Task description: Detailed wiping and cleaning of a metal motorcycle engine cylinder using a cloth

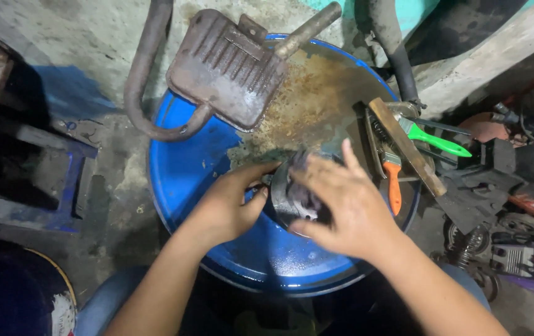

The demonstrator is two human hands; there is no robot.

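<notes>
A round grey metal part [292,196] rests on the blue drum top [186,168], at about 6 o'clock from the drum's centre. The left hand [229,202] clamps its 9 o'clock edge, fingers curled onto it. The right hand [341,205] covers its 3 o'clock side, fingers spread and blurred, pressing a dark cloth [304,186] against it. At 12 o'clock lies a rusty flat ribbed muffler with curved pipe [223,68]. At 3 o'clock lie an orange-handled brush [393,183], a green-handled tool [438,142] and a wooden strip [407,146].
</notes>
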